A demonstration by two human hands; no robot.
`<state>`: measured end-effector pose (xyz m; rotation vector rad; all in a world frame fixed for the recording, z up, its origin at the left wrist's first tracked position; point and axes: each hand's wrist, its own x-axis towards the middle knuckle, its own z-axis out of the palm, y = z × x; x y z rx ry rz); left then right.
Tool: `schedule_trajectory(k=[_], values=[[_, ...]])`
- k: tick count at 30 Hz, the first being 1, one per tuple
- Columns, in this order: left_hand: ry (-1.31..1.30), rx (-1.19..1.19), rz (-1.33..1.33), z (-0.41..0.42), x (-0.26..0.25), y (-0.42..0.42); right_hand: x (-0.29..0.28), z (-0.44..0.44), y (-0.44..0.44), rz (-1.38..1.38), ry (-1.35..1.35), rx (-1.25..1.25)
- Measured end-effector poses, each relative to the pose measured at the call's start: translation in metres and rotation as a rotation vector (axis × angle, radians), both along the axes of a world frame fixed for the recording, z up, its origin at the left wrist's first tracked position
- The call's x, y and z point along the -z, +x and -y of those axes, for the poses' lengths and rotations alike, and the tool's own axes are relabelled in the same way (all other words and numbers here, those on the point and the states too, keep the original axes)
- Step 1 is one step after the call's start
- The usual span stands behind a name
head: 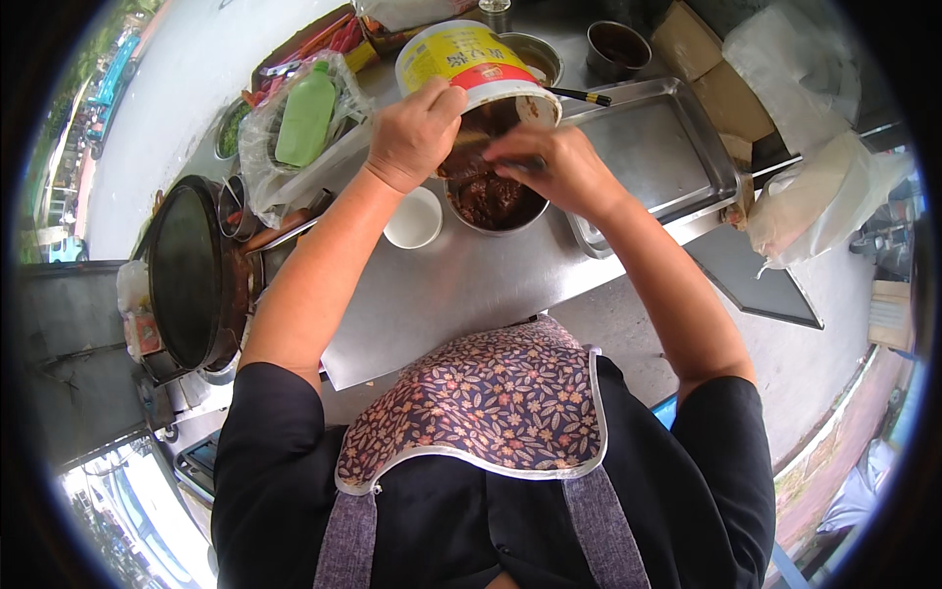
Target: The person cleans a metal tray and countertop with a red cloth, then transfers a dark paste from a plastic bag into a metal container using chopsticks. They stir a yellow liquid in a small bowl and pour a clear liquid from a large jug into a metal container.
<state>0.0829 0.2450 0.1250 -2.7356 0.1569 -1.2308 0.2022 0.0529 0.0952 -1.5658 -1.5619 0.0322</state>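
My left hand [421, 136] grips the rim of a white plastic tub [471, 62] with a yellow and red label. The tub is tipped on its side, its mouth towards me. Dark brown paste [478, 158] hangs at its mouth, over a round metal pot [500, 232] that holds more of the paste [494, 199]. My right hand [563, 173] is closed on a dark utensil [526, 163] at the tub's mouth; the utensil's far end is hidden. Just left of the pot stands an empty white bowl [413, 219].
A steel tray [655, 147] lies at the right of the steel table [441, 294]. Behind the tub is a metal bowl [552, 55]; a dark pot [618, 48] stands farther right. A green bottle [307, 114] on plastic wrap and a round griddle [185, 272] are at left.
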Motion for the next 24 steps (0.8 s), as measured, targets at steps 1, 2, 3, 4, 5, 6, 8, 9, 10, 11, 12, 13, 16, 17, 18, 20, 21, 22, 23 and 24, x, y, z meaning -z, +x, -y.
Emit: schedule_trajectory(k=[1, 2, 3, 4, 5, 6, 8, 9, 10, 11, 12, 13, 16, 17, 18, 20, 21, 22, 23, 24], values=[[0.008, 0.013, -0.006, 0.001, 0.0, -0.002, -0.002, 0.011, -0.002, 0.063, -0.027, -0.048], [0.016, 0.026, -0.012, 0.004, -0.001, -0.002, -0.004, 0.024, -0.006, 0.09, -0.061, -0.061], [0.025, 0.042, -0.017, 0.006, -0.001, -0.002, -0.007, 0.036, -0.01, 0.119, -0.093, -0.071], [0.061, 0.036, -0.038, 0.005, 0.0, -0.004, -0.01, 0.044, -0.014, 0.146, -0.123, -0.085], [0.072, 0.042, -0.032, 0.006, 0.0, -0.005, -0.014, 0.047, -0.016, 0.171, -0.088, -0.062], [0.082, 0.054, -0.028, 0.007, 0.0, -0.006, -0.018, 0.05, -0.018, 0.194, -0.055, -0.034], [0.099, 0.06, -0.035, 0.008, -0.001, -0.007, -0.023, 0.047, -0.015, 0.274, -0.006, 0.018], [0.107, 0.058, -0.047, 0.009, -0.002, -0.006, -0.022, 0.039, -0.012, 0.344, 0.012, 0.058], [0.116, 0.059, -0.058, 0.009, -0.003, -0.005, -0.019, 0.027, -0.01, 0.414, 0.03, 0.099], [0.115, 0.056, -0.062, 0.01, -0.004, -0.005, -0.015, 0.015, -0.007, 0.485, 0.049, 0.14], [0.115, 0.058, -0.065, 0.012, -0.005, -0.002, -0.003, 0.005, -0.003, 0.556, 0.012, 0.191], [0.118, 0.06, -0.069, 0.013, -0.007, 0.0, 0.006, -0.004, 0.0, 0.567, -0.001, 0.218], [0.115, 0.082, -0.078, 0.013, -0.01, 0.001, 0.018, -0.015, 0.001, 0.489, -0.045, 0.23], [0.103, 0.088, -0.106, 0.013, -0.011, 0.001, 0.019, -0.012, -0.003, 0.391, -0.061, 0.2], [0.088, 0.092, -0.132, 0.014, -0.013, 0.0, 0.018, -0.008, -0.007, 0.297, -0.08, 0.168], [0.069, 0.104, -0.148, 0.015, -0.012, 0.0, 0.005, 0.01, -0.014, 0.197, -0.149, 0.088], [0.069, 0.117, -0.142, 0.017, -0.012, 0.0, -0.002, 0.021, -0.018, 0.15, -0.182, 0.052], [0.067, 0.131, -0.138, 0.017, -0.011, 0.0, -0.005, 0.032, -0.023, 0.133, -0.181, 0.046], [0.065, 0.136, -0.144, 0.019, -0.01, 0.0, -0.009, 0.041, -0.026, 0.112, -0.19, 0.042], [0.065, 0.139, -0.152, 0.02, -0.01, -0.002, -0.012, 0.05, -0.029, 0.088, -0.197, 0.036]])
